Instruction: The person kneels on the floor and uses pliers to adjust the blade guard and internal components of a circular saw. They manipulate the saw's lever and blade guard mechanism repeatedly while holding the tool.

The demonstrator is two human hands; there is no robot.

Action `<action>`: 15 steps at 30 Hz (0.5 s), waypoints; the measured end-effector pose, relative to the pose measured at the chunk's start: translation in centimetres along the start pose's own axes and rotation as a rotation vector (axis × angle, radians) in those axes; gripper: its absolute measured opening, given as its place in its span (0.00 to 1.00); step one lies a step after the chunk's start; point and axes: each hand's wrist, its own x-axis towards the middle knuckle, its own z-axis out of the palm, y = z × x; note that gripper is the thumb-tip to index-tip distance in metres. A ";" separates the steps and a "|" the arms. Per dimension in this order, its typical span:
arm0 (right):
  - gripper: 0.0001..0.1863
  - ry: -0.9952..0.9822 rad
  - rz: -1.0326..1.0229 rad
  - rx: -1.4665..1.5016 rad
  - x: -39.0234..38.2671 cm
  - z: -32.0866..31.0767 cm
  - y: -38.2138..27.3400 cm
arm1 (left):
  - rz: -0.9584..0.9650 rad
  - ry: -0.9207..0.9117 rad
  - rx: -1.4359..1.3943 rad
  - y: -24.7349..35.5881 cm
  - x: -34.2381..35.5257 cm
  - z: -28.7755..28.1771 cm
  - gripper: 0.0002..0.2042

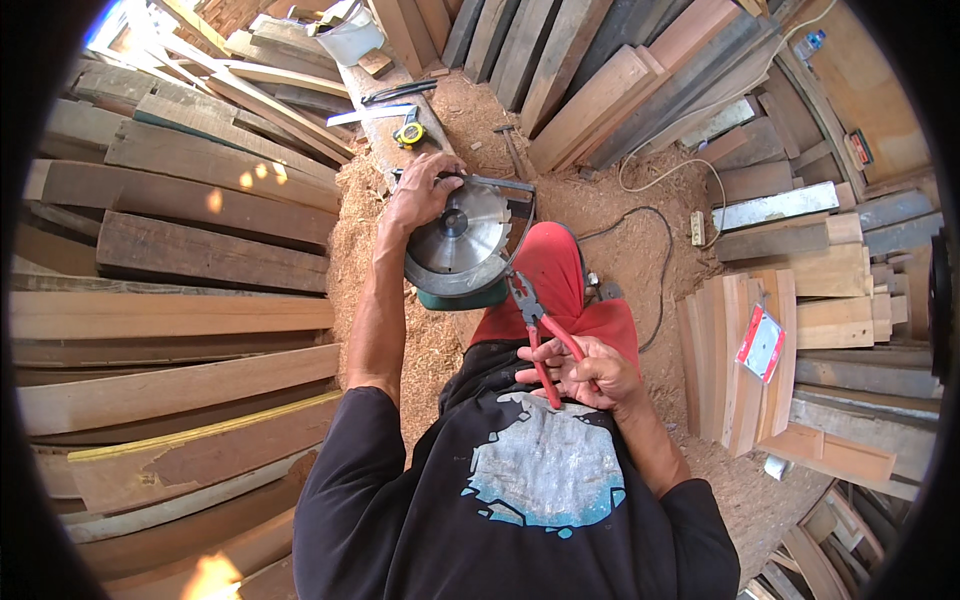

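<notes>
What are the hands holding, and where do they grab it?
The right hand grips red-handled pliers by the handles. The left hand rests on the circular saw at its blade guard's edge.
</notes>
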 end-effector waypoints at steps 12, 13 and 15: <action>0.14 -0.093 0.020 0.234 0.9 -3.1 1.5 | -0.005 -0.003 -0.015 -0.2 0.1 0.1 0.14; 0.11 -0.102 0.028 0.255 1.0 -3.0 1.8 | -0.003 -0.009 -0.009 -0.2 0.1 0.1 0.13; 0.08 -0.108 0.035 0.266 1.2 -2.6 1.9 | -0.002 -0.020 0.003 0.1 0.0 -0.1 0.13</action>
